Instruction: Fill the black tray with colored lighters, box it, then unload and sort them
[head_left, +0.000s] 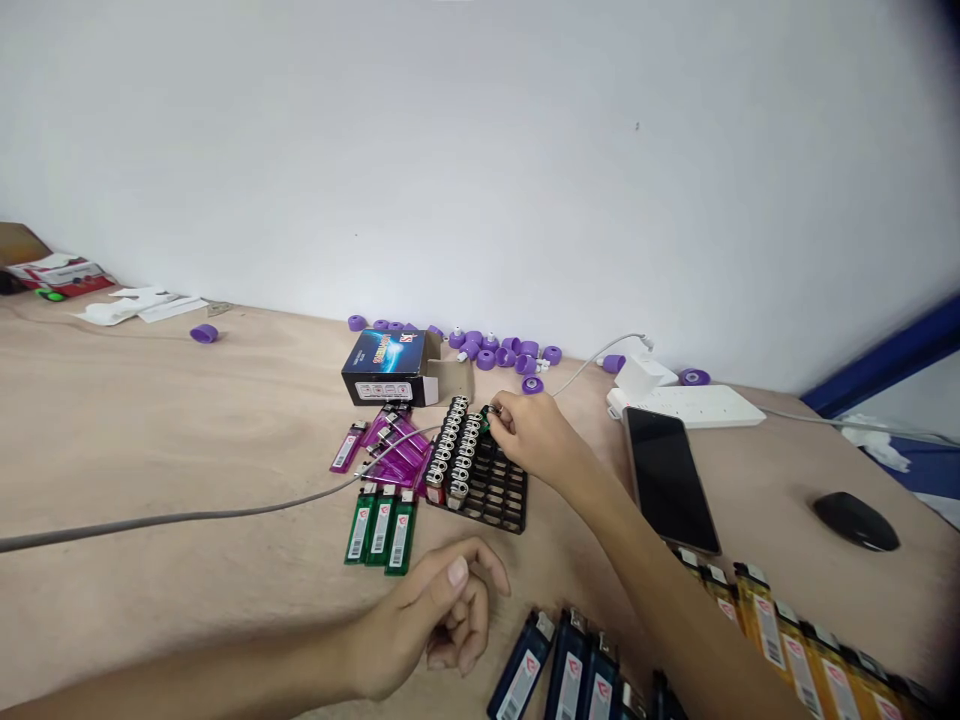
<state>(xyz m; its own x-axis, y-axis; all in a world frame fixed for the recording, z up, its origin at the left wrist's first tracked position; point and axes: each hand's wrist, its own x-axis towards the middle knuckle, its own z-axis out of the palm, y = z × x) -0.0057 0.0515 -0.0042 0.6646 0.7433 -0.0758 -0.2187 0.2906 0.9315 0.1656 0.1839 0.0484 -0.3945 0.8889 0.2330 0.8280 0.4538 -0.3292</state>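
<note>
My right hand (540,435) pinches a green lighter (484,423) by its top, at the far edge of a black slotted tray (495,495). Two rows of upright lighters (455,450) with metal tops fill the tray's left side. My left hand (446,610) hovers in front of the tray, loosely curled with the fingers apart and nothing visible in it. Left of the tray lie several purple lighters (394,450) in a pile. Three green lighters (380,530) rest side by side nearer me. Below my right forearm are dark blue lighters (574,670).
A lighter box (386,365) lies open behind the pile, with purple caps (486,358) along the wall. A grey cable (225,513) crosses the table. At right are a phone (667,480), a power strip (697,406), a mouse (855,521) and yellow lighters (799,650).
</note>
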